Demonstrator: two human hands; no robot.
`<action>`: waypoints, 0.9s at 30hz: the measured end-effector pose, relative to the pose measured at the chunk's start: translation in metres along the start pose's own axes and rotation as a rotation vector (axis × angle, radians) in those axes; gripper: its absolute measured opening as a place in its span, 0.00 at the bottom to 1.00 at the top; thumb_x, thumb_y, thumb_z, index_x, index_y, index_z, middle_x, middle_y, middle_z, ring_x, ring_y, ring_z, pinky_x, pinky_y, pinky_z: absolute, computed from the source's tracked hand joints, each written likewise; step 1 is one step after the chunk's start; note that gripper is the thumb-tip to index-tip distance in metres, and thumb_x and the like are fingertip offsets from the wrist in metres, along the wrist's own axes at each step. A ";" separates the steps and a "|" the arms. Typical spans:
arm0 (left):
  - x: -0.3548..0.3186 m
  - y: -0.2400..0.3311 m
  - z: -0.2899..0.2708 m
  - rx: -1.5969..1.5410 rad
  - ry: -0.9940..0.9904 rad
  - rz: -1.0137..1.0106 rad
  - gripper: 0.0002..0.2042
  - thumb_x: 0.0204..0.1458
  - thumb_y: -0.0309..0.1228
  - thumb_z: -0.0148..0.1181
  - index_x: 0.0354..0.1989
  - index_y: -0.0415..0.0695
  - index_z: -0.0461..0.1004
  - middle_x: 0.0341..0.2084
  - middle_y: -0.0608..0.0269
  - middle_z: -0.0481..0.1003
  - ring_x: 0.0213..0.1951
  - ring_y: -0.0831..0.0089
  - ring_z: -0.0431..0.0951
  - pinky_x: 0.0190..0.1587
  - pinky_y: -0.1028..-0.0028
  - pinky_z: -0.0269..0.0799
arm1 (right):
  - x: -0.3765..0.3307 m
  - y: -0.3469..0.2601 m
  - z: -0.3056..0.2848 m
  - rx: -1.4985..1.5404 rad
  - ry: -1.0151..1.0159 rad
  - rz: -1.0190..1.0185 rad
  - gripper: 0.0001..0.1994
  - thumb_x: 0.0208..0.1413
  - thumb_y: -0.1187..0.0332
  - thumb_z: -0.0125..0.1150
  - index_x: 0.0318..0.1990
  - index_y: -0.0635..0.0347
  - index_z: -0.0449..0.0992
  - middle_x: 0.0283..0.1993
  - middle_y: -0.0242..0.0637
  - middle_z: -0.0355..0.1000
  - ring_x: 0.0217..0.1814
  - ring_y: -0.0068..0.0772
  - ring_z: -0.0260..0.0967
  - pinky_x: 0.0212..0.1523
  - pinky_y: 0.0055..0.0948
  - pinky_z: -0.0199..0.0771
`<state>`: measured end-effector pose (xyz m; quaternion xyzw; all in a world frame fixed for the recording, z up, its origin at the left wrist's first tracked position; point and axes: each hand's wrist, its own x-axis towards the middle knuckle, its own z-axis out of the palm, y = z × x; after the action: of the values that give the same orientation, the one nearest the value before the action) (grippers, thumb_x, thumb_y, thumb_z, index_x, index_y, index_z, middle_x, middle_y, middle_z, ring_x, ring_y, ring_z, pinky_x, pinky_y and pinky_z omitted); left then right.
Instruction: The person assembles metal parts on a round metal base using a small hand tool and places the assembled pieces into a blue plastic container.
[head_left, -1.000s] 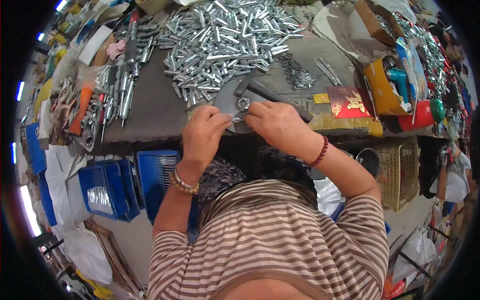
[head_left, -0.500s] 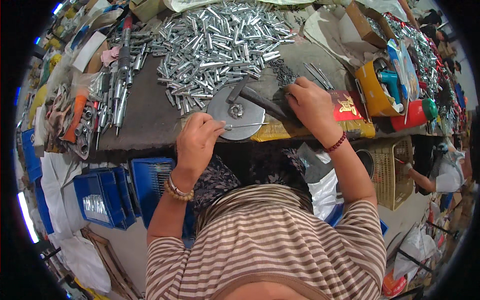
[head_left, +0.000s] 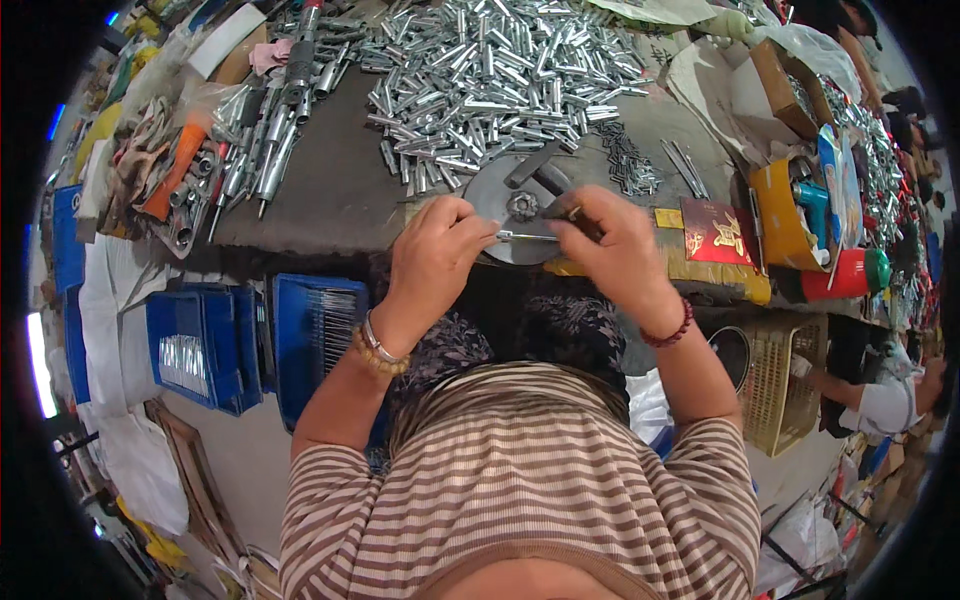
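My left hand is closed, its fingertips pinching one end of a thin silver metal rod. The rod lies level over the front part of a round grey metal disc, which has a rough lump at its middle. My right hand is wrapped round the handle of a hammer; the hammer's head rests over the far side of the disc. The thumb and fingertips of that hand are at the rod's right end; whether they grip it I cannot tell. Behind the disc lies a big heap of shiny metal tubes.
Small dark pins and a few thin rods lie right of the heap, near a red card and a yellow container. Tools crowd the left. Blue bins stand below the bench edge. Another person's arm shows at right.
My right hand has come left toward the rod's right end, still holding the hammer. The left hand keeps its pinch on the rod. The whole view has shifted a little.
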<state>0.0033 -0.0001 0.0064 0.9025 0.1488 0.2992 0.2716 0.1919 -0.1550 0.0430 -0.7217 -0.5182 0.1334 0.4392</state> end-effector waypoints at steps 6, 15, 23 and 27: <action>-0.001 -0.002 0.003 0.025 0.021 0.007 0.08 0.50 0.28 0.73 0.38 0.47 0.83 0.33 0.64 0.74 0.39 0.60 0.77 0.41 0.60 0.75 | 0.002 0.006 0.036 -0.119 0.074 -0.319 0.10 0.50 0.76 0.73 0.39 0.62 0.79 0.46 0.41 0.76 0.48 0.48 0.75 0.48 0.43 0.72; -0.002 -0.001 0.001 0.035 0.031 0.031 0.08 0.51 0.26 0.73 0.39 0.46 0.83 0.35 0.62 0.75 0.38 0.60 0.78 0.40 0.62 0.76 | 0.001 0.010 0.044 -0.124 0.037 -0.278 0.11 0.50 0.76 0.72 0.40 0.62 0.77 0.48 0.40 0.76 0.50 0.49 0.73 0.52 0.44 0.68; -0.002 -0.002 0.004 0.046 0.021 0.039 0.09 0.51 0.25 0.72 0.40 0.45 0.83 0.35 0.61 0.75 0.39 0.59 0.79 0.41 0.62 0.76 | -0.001 0.000 0.044 -0.458 0.068 -0.430 0.08 0.53 0.71 0.68 0.39 0.58 0.77 0.47 0.38 0.74 0.50 0.43 0.73 0.53 0.43 0.70; -0.002 -0.005 0.003 0.038 0.007 0.028 0.08 0.52 0.25 0.72 0.40 0.44 0.83 0.35 0.60 0.75 0.39 0.58 0.79 0.41 0.62 0.76 | 0.002 -0.007 0.038 -0.543 0.010 -0.444 0.07 0.55 0.70 0.67 0.40 0.55 0.77 0.47 0.37 0.73 0.51 0.41 0.73 0.55 0.42 0.71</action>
<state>0.0033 0.0015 0.0008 0.9085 0.1425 0.3033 0.2497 0.1639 -0.1337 0.0269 -0.6826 -0.6769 -0.1114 0.2521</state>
